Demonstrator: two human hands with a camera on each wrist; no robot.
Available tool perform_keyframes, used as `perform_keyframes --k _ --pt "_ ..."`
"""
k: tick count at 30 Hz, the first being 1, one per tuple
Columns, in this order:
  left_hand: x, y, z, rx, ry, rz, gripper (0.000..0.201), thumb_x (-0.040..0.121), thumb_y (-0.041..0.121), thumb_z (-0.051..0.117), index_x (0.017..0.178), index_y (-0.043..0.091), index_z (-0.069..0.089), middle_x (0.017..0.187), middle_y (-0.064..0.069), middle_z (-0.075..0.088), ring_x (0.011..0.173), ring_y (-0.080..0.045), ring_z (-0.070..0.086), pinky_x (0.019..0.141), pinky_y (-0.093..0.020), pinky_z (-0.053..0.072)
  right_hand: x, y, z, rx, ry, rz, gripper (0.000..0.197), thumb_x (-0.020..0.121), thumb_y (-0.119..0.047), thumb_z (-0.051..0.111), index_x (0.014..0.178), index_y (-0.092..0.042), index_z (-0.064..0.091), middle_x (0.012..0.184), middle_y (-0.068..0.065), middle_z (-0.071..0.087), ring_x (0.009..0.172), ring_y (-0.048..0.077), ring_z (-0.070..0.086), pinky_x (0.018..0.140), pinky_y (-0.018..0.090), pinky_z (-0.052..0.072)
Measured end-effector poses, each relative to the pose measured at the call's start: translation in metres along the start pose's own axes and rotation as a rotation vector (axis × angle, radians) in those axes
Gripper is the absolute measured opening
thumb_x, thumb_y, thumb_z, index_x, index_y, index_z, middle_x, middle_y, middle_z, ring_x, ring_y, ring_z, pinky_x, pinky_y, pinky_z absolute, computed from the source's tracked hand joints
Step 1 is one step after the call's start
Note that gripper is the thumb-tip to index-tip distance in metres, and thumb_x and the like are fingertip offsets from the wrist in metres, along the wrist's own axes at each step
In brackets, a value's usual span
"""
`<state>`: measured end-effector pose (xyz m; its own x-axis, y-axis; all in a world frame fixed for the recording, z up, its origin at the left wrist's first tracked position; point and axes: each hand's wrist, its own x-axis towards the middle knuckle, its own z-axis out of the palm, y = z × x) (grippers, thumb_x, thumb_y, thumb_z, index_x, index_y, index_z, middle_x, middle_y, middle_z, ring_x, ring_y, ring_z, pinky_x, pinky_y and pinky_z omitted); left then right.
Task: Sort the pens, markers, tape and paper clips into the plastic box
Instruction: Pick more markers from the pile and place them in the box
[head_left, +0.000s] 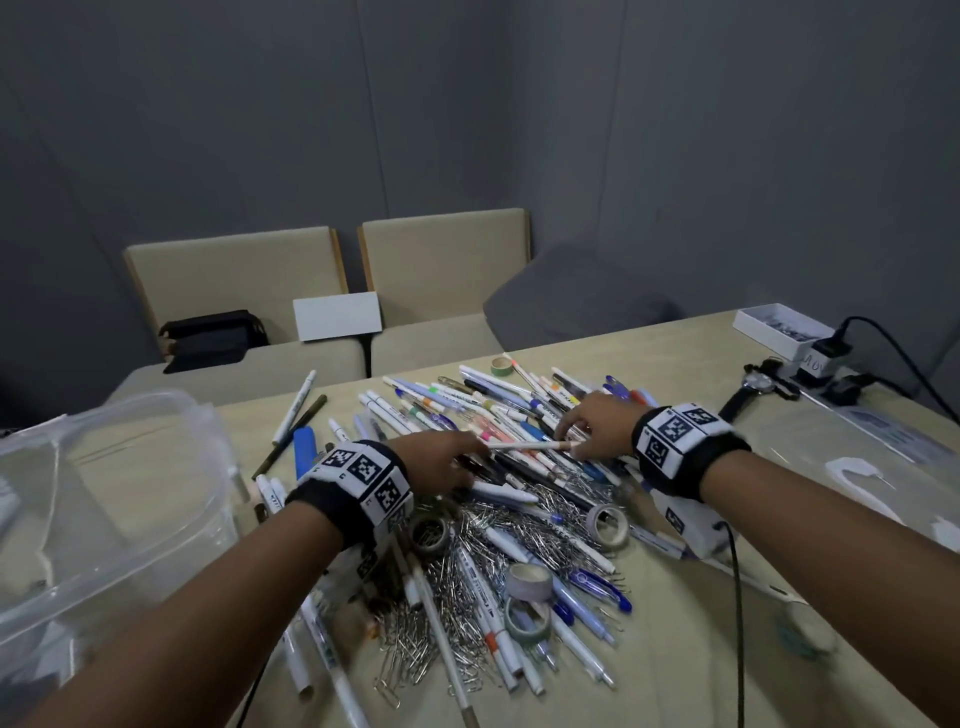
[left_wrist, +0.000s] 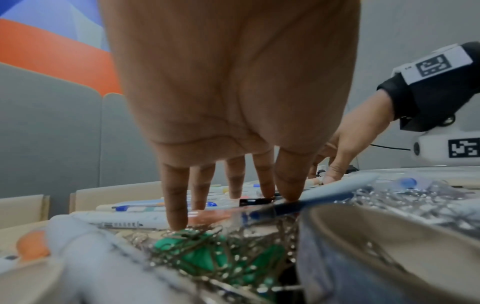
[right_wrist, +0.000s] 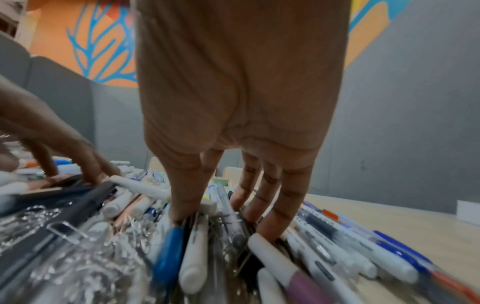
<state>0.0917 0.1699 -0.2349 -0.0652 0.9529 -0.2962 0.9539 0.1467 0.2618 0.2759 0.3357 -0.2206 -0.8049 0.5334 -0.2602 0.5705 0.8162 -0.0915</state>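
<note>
A heap of pens and markers (head_left: 498, 410) covers the middle of the beige table (head_left: 675, 649), with a mass of silver paper clips (head_left: 457, 582) nearer me. Tape rolls lie in it: (head_left: 607, 525), (head_left: 529, 581), (head_left: 430, 532). The clear plastic box (head_left: 104, 467) stands at the left. My left hand (head_left: 441, 462) (left_wrist: 233, 197) points straight fingers down onto dark pens. My right hand (head_left: 587, 426) (right_wrist: 228, 205) also reaches down, with thumb and straight fingers planted among the pens on either side of a few. A white pen (head_left: 530, 445) lies between the two hands.
A wristwatch (head_left: 753, 387), a white tray (head_left: 784, 330) and a plugged-in charger (head_left: 826, 348) sit at the far right. Clear plastic sheeting (head_left: 883, 467) lies right of the heap. A black cable (head_left: 737, 597) crosses the front right. Two chairs (head_left: 234, 280) stand behind the table.
</note>
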Motion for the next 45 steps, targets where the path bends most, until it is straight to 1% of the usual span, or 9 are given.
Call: perform_keyframes --k 5,14,19,25,28,32,36,42,45 --pt "-0.005 0.000 0.002 0.033 -0.020 0.032 0.034 0.097 0.020 0.050 0.131 0.023 0.053 0.134 -0.001 0.052 0.119 -0.019 0.052 0.098 -0.029 0.040 -0.007 0.015 0.003 0.054 -0.067 0.039 0.053 0.080 -0.029 0.076 0.130 -0.034 0.057 0.122 0.003 0.054 0.112 0.022 0.056 0.095 0.034 0.044" --pt "-0.025 -0.006 0.009 0.055 -0.020 -0.010 0.028 0.100 0.027 0.045 0.127 0.029 0.053 0.128 -0.001 0.058 0.111 -0.020 0.056 0.096 -0.037 0.046 -0.018 0.023 0.003 0.038 -0.087 0.074 0.069 0.073 -0.042 0.081 0.134 -0.030 0.051 0.137 0.008 0.047 0.125 0.026 0.047 0.101 0.035 0.039" --pt "-0.036 0.002 0.010 0.044 0.107 0.087 0.032 0.089 0.010 0.059 0.118 0.025 0.061 0.123 0.003 0.060 0.109 -0.016 0.056 0.093 -0.035 0.047 -0.025 -0.008 -0.002 0.119 0.074 -0.088 0.042 0.085 -0.043 0.068 0.124 -0.031 0.058 0.121 0.003 0.049 0.117 0.020 0.047 0.097 0.034 0.039" --pt "-0.054 0.004 0.018 0.066 0.155 0.105 0.024 0.085 0.015 0.068 0.109 0.020 0.066 0.119 0.000 0.064 0.105 -0.019 0.060 0.090 -0.034 0.050 -0.027 -0.063 0.009 0.151 -0.047 -0.250 0.045 0.081 -0.035 0.075 0.123 -0.027 0.062 0.094 -0.019 0.041 0.102 0.007 0.043 0.089 0.026 0.036" --pt "-0.067 0.003 0.021 0.099 0.185 0.092 0.029 0.090 0.014 0.062 0.117 0.024 0.067 0.137 0.005 0.056 0.116 -0.015 0.058 0.085 -0.018 0.041 -0.022 -0.071 0.020 0.056 -0.081 -0.223 0.054 0.077 -0.035 0.078 0.126 -0.030 0.058 0.108 -0.004 0.045 0.110 0.017 0.045 0.091 0.033 0.042" --pt "-0.080 0.000 0.029 0.039 0.202 0.055 0.044 0.089 0.004 0.058 0.121 0.033 0.065 0.152 0.001 0.038 0.129 -0.020 0.051 0.105 -0.037 0.045 -0.020 -0.074 0.019 0.041 -0.121 -0.183 0.067 0.068 -0.039 0.084 0.128 -0.031 0.056 0.114 -0.003 0.045 0.112 0.018 0.043 0.096 0.038 0.043" --pt "-0.089 0.003 0.032 0.002 0.195 0.005 0.051 0.084 -0.004 0.051 0.116 0.031 0.069 0.156 0.002 0.030 0.135 -0.022 0.043 0.106 -0.040 0.044 -0.017 -0.079 0.005 0.096 -0.124 -0.199 0.064 0.067 -0.032 0.086 0.125 -0.028 0.059 0.118 -0.004 0.053 0.110 0.018 0.053 0.094 0.036 0.047" --pt "-0.105 0.005 0.033 0.000 0.202 -0.006 0.044 0.085 -0.006 0.047 0.113 0.017 0.071 0.152 0.001 0.037 0.128 -0.019 0.050 0.092 -0.021 0.044 -0.003 -0.102 -0.014 0.111 0.010 -0.278 0.041 0.082 -0.022 0.074 0.121 -0.025 0.062 0.123 0.001 0.058 0.104 0.012 0.052 0.082 0.026 0.040" --pt "-0.110 -0.001 0.041 0.001 0.207 0.001 0.038 0.089 0.003 0.052 0.115 0.027 0.068 0.148 0.000 0.043 0.123 -0.017 0.053 0.098 -0.030 0.049 0.005 -0.122 -0.021 0.107 0.020 -0.305 0.040 0.083 -0.021 0.072 0.121 -0.023 0.061 0.122 0.002 0.058 0.097 0.012 0.049 0.079 0.025 0.038"
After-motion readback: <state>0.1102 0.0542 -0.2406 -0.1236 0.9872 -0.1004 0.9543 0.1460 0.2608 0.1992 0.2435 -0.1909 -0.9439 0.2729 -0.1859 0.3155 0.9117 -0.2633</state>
